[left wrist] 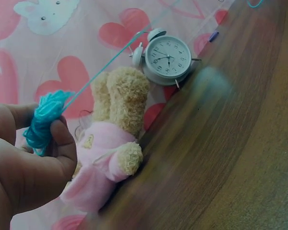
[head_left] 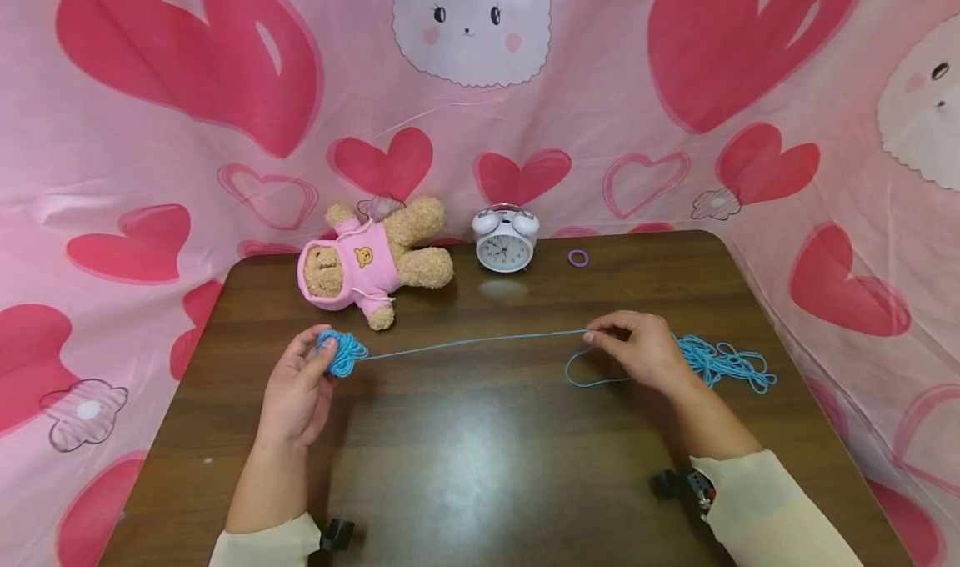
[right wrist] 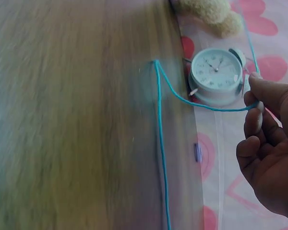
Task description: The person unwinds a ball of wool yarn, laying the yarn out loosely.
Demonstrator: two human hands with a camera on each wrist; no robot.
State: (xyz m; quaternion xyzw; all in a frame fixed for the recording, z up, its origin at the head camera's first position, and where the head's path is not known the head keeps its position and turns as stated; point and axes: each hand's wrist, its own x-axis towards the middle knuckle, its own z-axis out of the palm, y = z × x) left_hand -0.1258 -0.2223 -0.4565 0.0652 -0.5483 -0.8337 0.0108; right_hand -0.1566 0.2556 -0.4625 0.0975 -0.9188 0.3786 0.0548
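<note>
My left hand (head_left: pixel 297 388) grips a small wound bundle of blue yarn (head_left: pixel 342 353) between thumb and fingers. From the bundle a single strand (head_left: pixel 472 341) runs taut across to my right hand (head_left: pixel 647 350), which pinches it between thumb and fingertips. Below the right fingertips the yarn drops in a slack loop (head_left: pixel 581 381) onto the table. It leads to a loose tangled heap of the same yarn (head_left: pixel 731 365) at the right, partly hidden behind the right hand. In the left wrist view the wound yarn (left wrist: pixel 47 120) sits in the curled fingers.
On the brown table (head_left: pixel 465 467), a teddy bear in a pink hoodie (head_left: pixel 375 258) lies at the back left. A white alarm clock (head_left: pixel 506 240) stands at the back middle, with a purple ring (head_left: pixel 577 258) right of it. A pink heart-patterned cloth (head_left: pixel 600 75) hangs behind.
</note>
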